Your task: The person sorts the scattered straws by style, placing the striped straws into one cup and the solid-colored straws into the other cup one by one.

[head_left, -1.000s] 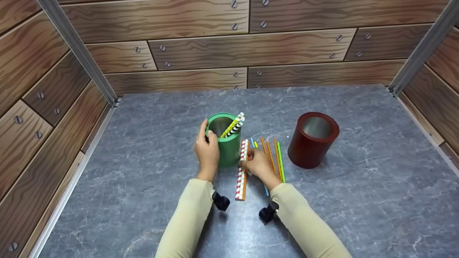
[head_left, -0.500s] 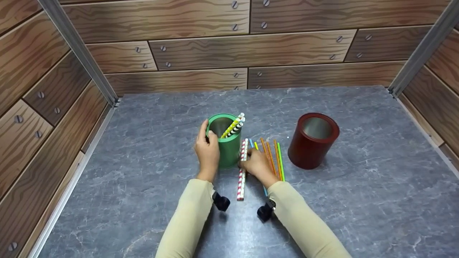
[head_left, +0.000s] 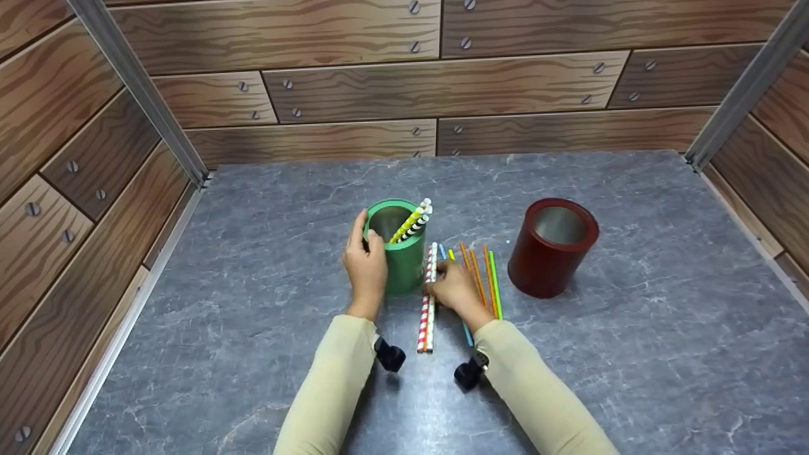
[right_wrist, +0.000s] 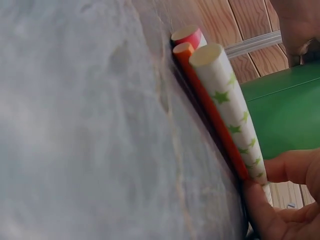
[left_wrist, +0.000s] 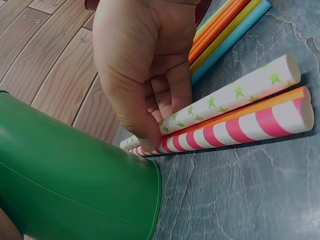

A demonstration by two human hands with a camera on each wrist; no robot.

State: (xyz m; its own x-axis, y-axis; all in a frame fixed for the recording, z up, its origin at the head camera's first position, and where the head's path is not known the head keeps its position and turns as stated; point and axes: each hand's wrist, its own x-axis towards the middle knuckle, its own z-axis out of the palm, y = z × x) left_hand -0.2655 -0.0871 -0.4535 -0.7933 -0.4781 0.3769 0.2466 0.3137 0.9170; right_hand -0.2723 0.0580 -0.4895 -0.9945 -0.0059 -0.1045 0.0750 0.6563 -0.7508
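Beside the green cup (head_left: pixel 406 268), on its right, the right hand (head_left: pixel 456 289) pinches the starred straw (left_wrist: pixel 227 100) and striped straw (left_wrist: pixel 225 134), perhaps the orange straw (right_wrist: pixel 212 111) too; their long axis points toward the person. The left hand (head_left: pixel 366 268) grips the cup.

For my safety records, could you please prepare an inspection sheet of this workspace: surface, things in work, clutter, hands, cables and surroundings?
Surface: grey marbled tabletop; one white speck, too small to identify.
Things in work: green container, upright, patterned straws inside; beside it, pink-striped straw, green-starred straw, orange straw between them.
Clutter: loose coloured straws near the right hand; dark red container, upright, farther right.
Hands: left hand grips the green container; right hand pinches the three straws beside it.
Cables: nothing seen.
Surroundings: wood-patterned panels, grey metal posts.
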